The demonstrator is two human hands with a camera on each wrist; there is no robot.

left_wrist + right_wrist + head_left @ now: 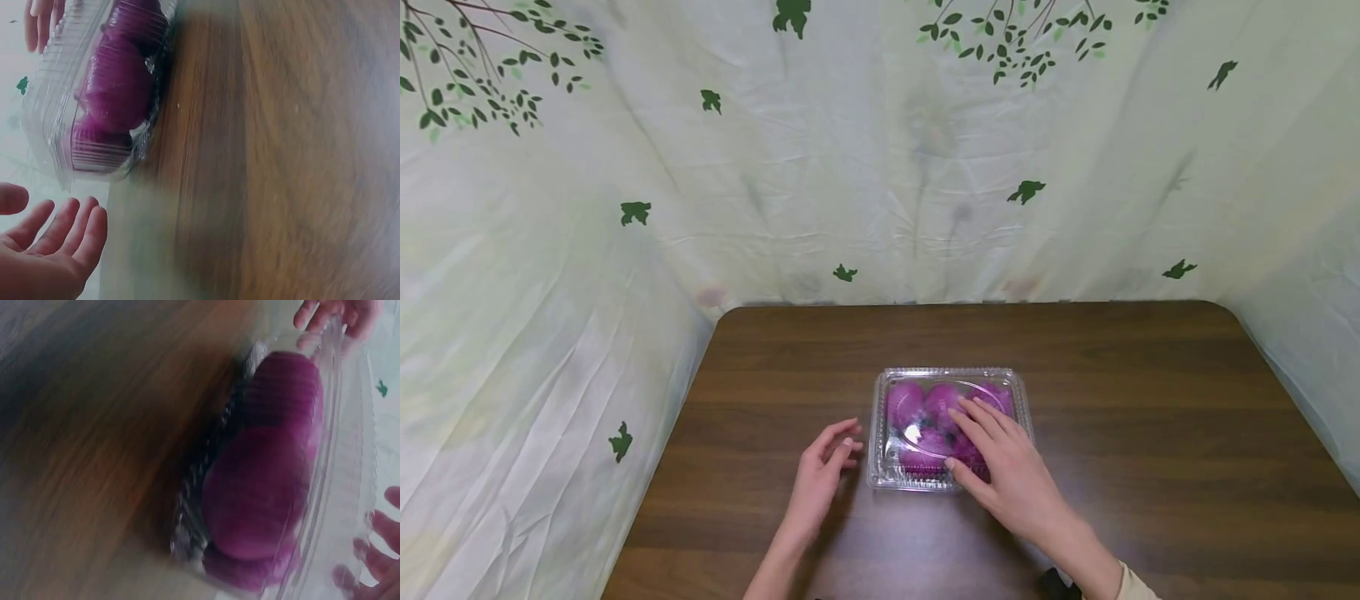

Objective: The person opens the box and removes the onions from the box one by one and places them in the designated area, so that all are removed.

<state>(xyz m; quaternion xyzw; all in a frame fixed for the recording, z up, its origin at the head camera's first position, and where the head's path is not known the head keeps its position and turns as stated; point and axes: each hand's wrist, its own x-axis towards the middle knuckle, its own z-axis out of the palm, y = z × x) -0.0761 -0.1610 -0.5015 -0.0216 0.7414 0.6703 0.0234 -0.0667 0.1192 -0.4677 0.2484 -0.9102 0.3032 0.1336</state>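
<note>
A clear plastic clamshell box [880, 433] sits on the table, its lid down. Several round purple things [906, 406] fill it; their kind is hard to tell through the shiny plastic. My right hand [1011, 471] lies over the right part of the lid with fingers spread, its fingertips on or just over the plastic. To the left of the box, my left hand [823, 475] is held a little apart, fingers loosely bent and nothing in them. The left wrist view shows that hand [59, 250] with its palm up beside the box's end [103, 159].
The brown wooden table [790, 350] has rounded far corners. Behind it and at both sides hangs a pale cloth [880, 167] printed with leaves and branches. A small black object [1058, 583] shows by the right wrist.
</note>
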